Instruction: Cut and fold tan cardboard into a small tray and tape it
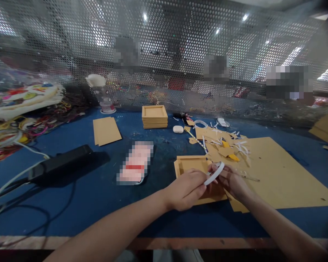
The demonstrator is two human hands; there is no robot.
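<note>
A narrow curved white band that looks like a roll of tape [215, 174] is between my two hands, over a shallow cardboard tray [183, 164]. At its lower end, my left hand [190, 189] is closed with the fingers pinched together. The fingers of my right hand [232, 181] curl around the band's upper part from the other side. My hands and wrists cover much of the tray, whose far left corner and folded rim show. Close to my right hand, a thin pen-like tool [251, 178] lies on a large cardboard sheet [284, 178].
Paper scraps and white strips [226, 143] litter the right side, beside a tape ring [200, 124]. Finished-looking trays [154, 117] are stacked at the back. Flat cardboard pieces [106, 131], a phone [135, 163], a white case [178, 129] and a black power strip [61, 162] lie around.
</note>
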